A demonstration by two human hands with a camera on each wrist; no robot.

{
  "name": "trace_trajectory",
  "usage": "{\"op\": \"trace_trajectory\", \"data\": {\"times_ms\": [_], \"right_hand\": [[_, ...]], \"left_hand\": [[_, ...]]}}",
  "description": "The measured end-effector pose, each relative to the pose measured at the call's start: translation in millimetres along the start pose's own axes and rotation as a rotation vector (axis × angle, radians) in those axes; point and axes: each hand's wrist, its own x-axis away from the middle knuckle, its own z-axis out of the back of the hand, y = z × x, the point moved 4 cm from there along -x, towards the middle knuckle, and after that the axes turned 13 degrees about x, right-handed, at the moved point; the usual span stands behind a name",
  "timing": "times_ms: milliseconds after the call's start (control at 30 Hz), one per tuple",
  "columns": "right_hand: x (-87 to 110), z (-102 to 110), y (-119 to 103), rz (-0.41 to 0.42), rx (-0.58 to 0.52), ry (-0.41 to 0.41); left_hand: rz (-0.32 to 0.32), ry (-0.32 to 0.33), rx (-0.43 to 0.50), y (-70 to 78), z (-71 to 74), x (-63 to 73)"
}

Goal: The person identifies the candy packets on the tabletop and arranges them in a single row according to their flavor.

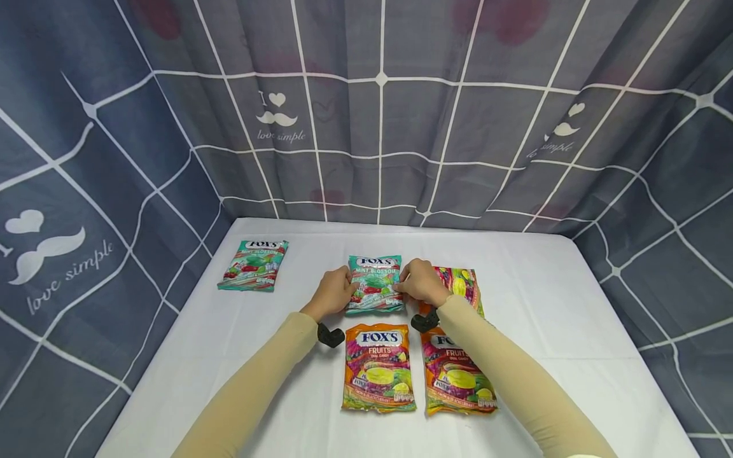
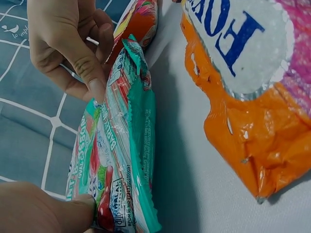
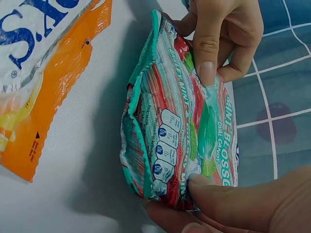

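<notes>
Teal mint bag (image 1: 375,284), head view, was pinched between left hand (image 1: 333,292) and right hand (image 1: 422,281) near three apparently placed fruit bags (image 1: 379,375); a second mint bag (image 1: 254,267) lay apart, probably pending. Left wrist: both hands gripped the bag. Right wrist: not yet released.

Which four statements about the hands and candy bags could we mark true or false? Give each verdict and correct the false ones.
1. The left hand and right hand both grip one teal Mint Blossom bag. True.
2. No bag lies left of the left hand. False: a second Mint Blossom bag lies near the far left corner of the table.
3. In the head view, the right sleeve hides part of an orange Fruits bag. True.
4. The right sleeve is black. False: it is beige.
</notes>
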Motion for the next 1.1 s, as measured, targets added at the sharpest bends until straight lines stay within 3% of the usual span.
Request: {"op": "trace_trajectory", "data": {"times_ms": [300, 633, 1100], "right_hand": [[-1.1, 4.5, -9.8, -0.034, 0.016, 0.004], [-7.9, 7.3, -29.9, 0.04, 0.025, 0.038], [-35.2, -8.3, -64.7, 0.01, -0.001, 0.058]], "left_hand": [[-0.032, 0.003, -0.006, 4.1, 9.4, 0.7], [-0.064, 0.021, -0.058, 7.1, 36.0, 1.7], [0.006, 0.037, -0.187, -8.2, 76.2, -1.2]]}}
